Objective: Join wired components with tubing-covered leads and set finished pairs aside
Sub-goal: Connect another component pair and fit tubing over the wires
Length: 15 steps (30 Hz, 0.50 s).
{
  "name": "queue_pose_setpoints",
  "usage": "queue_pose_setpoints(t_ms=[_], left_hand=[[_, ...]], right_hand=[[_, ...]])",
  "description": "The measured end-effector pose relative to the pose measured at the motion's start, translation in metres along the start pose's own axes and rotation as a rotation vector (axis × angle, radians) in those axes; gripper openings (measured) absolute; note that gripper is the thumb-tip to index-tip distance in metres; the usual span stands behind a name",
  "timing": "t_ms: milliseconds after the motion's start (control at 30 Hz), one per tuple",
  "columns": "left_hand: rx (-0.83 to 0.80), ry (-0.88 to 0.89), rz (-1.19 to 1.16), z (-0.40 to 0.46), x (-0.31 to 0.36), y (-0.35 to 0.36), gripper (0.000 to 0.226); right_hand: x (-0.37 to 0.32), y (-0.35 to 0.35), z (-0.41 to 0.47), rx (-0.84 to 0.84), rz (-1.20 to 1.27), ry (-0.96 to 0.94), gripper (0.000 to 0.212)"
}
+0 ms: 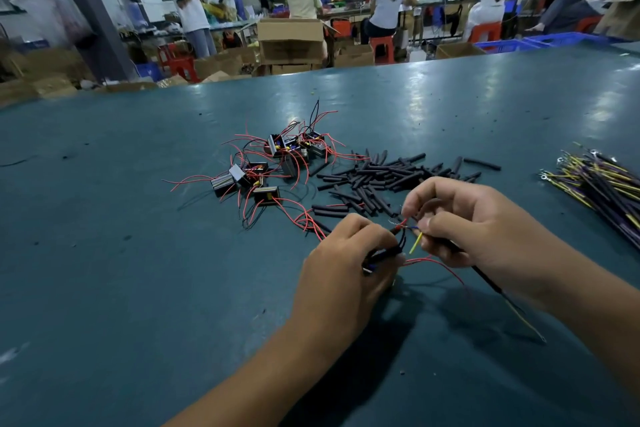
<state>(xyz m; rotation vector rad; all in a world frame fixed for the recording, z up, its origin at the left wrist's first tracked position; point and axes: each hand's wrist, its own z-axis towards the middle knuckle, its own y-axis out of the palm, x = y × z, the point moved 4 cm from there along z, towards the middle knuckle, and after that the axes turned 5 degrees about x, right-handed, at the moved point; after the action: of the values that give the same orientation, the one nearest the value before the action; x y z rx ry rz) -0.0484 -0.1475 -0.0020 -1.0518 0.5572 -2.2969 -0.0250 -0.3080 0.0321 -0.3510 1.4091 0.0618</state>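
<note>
Both hands near, meeting over the green table [138,288]: left hand [341,269] clenched round a small wired part [377,258], right hand [460,222] pinching a tubed lead [485,279], bare ends brought together for joining. Farther off, within reach: wired parts [270,163] left, tubing pieces [381,180] centre, lead bundle [602,184] right.

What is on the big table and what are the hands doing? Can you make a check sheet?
Surface: teal table, scuffed, small dark specks.
Job's things: wired components piled at centre; black tubing pieces heaped beside them; yellow-and-black leads bundled at right.
Clutter: nothing seen beyond loose specks.
Hands: left hand grips a component; right hand pinches a lead's wire ends.
Cables: thin red wires trail between the hands.
Surroundings: seated workers, cardboard boxes, red stools.
</note>
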Motion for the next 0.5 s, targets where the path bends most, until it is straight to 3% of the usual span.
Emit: queue_pose_setpoints(t_ms=[200,367,500], left_hand=[[-0.192,-0.108,-0.184,0.004,-0.014,-0.01,0.012],[-0.227,-0.107,-0.234,0.005,-0.016,-0.012,0.012],[-0.227,-0.096,-0.227,0.004,-0.016,-0.013,0.014]], right_hand=[[-0.002,-0.013,0.004,0.033,-0.343,-0.195,0.034],[-0.002,-0.012,-0.001,0.054,-0.46,-0.337,0.003],[-0.004,-0.011,-0.003,0.107,-0.521,-0.432,0.01]])
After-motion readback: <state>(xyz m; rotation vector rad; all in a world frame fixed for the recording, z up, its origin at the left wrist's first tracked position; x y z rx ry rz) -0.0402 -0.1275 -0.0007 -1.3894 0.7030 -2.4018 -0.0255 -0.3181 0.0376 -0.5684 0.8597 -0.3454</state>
